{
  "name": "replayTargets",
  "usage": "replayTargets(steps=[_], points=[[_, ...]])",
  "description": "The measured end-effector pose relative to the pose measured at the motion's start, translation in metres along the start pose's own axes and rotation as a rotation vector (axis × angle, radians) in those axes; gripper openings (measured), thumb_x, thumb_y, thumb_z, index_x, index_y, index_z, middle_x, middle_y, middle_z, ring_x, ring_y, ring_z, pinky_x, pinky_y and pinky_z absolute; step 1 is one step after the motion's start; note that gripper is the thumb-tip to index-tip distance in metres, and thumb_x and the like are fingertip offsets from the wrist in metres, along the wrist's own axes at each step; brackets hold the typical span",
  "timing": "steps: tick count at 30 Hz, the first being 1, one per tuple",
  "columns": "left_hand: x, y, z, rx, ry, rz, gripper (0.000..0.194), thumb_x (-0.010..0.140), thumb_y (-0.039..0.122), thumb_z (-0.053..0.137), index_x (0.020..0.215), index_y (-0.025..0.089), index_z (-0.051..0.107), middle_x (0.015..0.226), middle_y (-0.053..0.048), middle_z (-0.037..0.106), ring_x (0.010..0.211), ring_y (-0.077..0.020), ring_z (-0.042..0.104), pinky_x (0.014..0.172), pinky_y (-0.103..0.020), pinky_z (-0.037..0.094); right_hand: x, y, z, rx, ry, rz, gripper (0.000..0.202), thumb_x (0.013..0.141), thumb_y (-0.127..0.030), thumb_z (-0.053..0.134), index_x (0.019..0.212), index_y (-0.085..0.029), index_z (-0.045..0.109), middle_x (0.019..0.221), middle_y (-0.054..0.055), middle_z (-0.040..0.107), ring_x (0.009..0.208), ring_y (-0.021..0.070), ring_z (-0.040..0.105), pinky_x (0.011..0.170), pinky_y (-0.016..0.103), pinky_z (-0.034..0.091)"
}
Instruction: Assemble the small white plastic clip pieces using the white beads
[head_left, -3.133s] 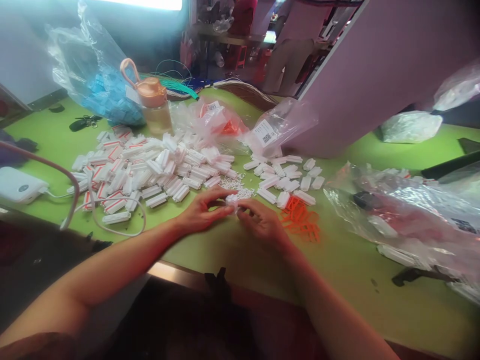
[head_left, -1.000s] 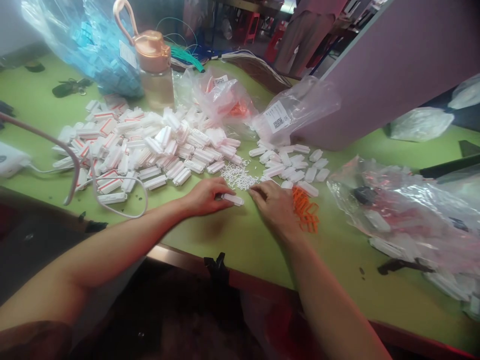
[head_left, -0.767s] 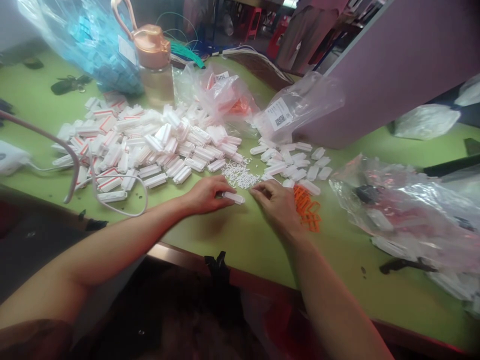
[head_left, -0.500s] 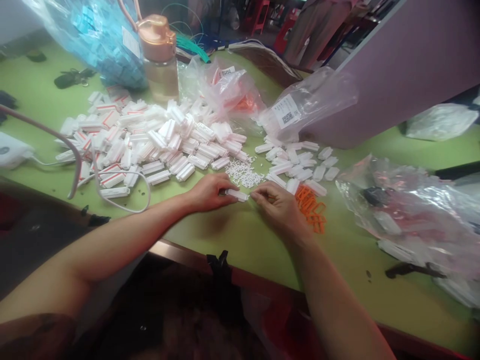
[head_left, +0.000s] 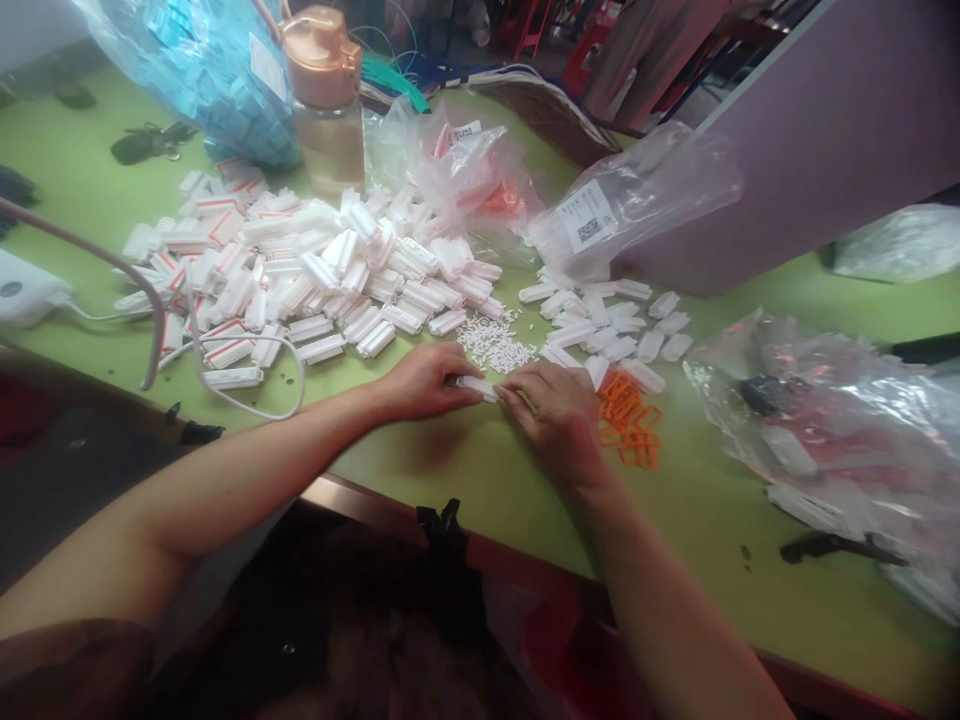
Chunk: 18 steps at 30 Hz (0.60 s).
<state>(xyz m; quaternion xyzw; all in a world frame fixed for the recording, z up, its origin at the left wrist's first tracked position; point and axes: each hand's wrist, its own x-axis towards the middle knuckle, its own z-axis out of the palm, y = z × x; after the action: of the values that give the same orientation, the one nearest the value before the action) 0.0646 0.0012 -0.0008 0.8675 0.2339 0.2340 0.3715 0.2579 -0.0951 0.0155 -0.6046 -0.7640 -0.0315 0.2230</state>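
My left hand (head_left: pixel 427 380) is closed on one end of a small white plastic housing (head_left: pixel 478 386), held low over the green table. My right hand (head_left: pixel 551 405) pinches at the housing's other end; whatever sits between its fingertips is too small to make out. Just beyond the hands lies a heap of tiny white pins (head_left: pixel 499 343). A large pile of white plastic housings (head_left: pixel 315 270) spreads to the left. Right of the pins are loose translucent white covers (head_left: pixel 600 325), with orange rectangular frames (head_left: pixel 630 420) beside my right hand.
A bottle (head_left: pixel 326 110) stands behind the pile, near a bag of blue parts (head_left: pixel 225 90). A white cable (head_left: pixel 247 410) loops at the left. Clear plastic bags lie at the back and on the right (head_left: pixel 810 410). A grey panel (head_left: pixel 795 150) rises at the back right.
The view has shifted slightly. My right hand has turned a little, with its fingertips still at the end of the housing. My left hand keeps its hold.
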Motion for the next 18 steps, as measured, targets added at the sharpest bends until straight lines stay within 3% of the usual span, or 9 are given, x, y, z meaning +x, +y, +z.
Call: replayTargets(steps=[10, 15, 18], points=[[0.0, 0.003, 0.0, 0.031, 0.028, -0.02, 0.028, 0.08, 0.034, 0.067, 0.098, 0.015, 0.076, 0.078, -0.005, 0.065, 0.07, -0.0127, 0.058, 0.066, -0.024, 0.044, -0.002, -0.002, -0.008, -0.034, 0.034, -0.166, 0.017, 0.092, -0.033, 0.059, 0.087, -0.023, 0.073, 0.084, 0.002, 0.073, 0.078, 0.0169, 0.062, 0.069, 0.033, 0.035], [0.001, 0.004, -0.001, 0.02, 0.011, -0.027, 0.031, 0.08, 0.038, 0.067, 0.098, 0.016, 0.077, 0.077, -0.005, 0.063, 0.069, -0.0126, 0.057, 0.065, -0.024, 0.042, -0.002, 0.01, -0.01, 0.186, 0.051, 0.085, 0.024, 0.094, -0.036, 0.053, 0.091, -0.023, 0.073, 0.091, 0.005, 0.073, 0.083, 0.0192, 0.065, 0.073, 0.033, 0.045], [0.001, 0.003, 0.001, 0.018, 0.0, -0.025, 0.031, 0.08, 0.04, 0.067, 0.098, 0.017, 0.077, 0.078, -0.006, 0.063, 0.07, -0.0133, 0.056, 0.066, -0.025, 0.042, 0.0, 0.018, -0.003, 0.201, 0.054, 0.226, 0.024, 0.093, -0.037, 0.053, 0.092, -0.022, 0.072, 0.093, 0.007, 0.073, 0.083, 0.0206, 0.065, 0.072, 0.035, 0.047]])
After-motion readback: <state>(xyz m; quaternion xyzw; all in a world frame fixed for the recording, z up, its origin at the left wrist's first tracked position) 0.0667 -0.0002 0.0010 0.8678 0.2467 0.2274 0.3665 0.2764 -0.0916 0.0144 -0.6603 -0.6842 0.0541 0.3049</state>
